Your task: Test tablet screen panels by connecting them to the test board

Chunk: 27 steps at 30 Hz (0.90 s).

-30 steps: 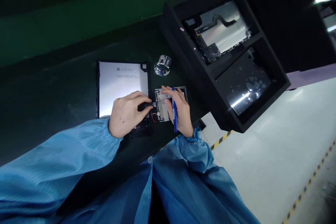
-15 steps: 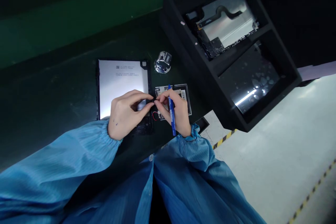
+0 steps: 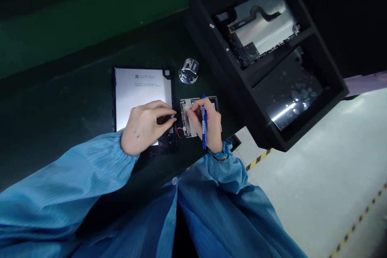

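Note:
My left hand (image 3: pixel 145 127) rests over the right part of a tablet-like panel (image 3: pixel 136 92) with a silver back and black frame. Its thumb and forefinger curve toward each other at the frame's edge, tips a little apart; nothing held shows between them. In my right hand (image 3: pixel 211 125) a blue marker pen (image 3: pixel 204 129) is tucked upright between the fingers. The right thumb and forefinger pinch together over a small circuit board (image 3: pixel 185 123) with a pale strip; whether they hold anything small is unclear. A thin red wire (image 3: pixel 179 132) curls at the board's left edge.
Behind the board stands a shiny metal tally counter (image 3: pixel 189 71). On the right, a black divided box (image 3: pixel 248 72) holds an opened device (image 3: pixel 266 20) and a dark glossy panel (image 3: pixel 290 88). Dark green table (image 3: pixel 60 100); pale floor with striped tape (image 3: pixel 260 159) beyond.
My right hand has moved right, away from my left fingertips, carrying the pen, which now stands more upright. More of the circuit board shows. My left hand has barely shifted.

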Available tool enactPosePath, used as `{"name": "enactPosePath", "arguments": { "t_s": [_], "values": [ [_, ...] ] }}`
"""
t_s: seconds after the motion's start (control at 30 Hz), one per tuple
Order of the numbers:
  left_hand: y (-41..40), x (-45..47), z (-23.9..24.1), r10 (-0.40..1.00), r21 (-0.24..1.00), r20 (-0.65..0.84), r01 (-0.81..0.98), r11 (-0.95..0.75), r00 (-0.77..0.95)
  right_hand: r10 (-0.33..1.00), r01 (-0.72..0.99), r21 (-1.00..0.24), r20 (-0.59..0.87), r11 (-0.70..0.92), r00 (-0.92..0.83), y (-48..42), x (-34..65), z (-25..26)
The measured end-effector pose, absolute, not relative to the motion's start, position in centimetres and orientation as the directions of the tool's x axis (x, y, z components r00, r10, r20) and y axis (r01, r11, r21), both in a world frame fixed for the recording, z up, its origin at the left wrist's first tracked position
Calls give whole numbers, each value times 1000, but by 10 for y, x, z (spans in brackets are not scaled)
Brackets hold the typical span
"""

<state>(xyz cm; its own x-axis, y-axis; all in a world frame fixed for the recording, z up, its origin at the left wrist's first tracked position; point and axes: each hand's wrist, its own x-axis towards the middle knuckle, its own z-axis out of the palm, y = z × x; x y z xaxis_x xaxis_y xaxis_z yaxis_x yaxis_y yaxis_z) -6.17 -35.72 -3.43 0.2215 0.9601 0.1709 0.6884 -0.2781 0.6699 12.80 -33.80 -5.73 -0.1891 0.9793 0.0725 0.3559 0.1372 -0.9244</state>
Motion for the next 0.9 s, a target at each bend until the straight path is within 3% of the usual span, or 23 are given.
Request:
{"name": "enactPosePath", "arguments": {
  "t_s": [0.23,0.37,0.47,0.73,0.9],
  "values": [
    [-362,-60,-45,946,644,239,693,-323,218,973,411,-890,129,198,-190,-339,129,-59],
    [-367,-58,-39,945,746,315,594,-300,82,918,382,-863,200,330,-342,-339,130,-61],
    [-368,-58,-35,957,839,291,482,-251,-8,856,294,-869,237,398,-459,-338,131,-62],
    [-363,-66,-32,957,781,178,559,-279,228,900,204,-967,49,151,-433,-335,134,-64],
    [-363,-63,-29,964,751,158,608,-258,214,918,208,-975,-14,75,-397,-337,133,-63]
  ]
}}
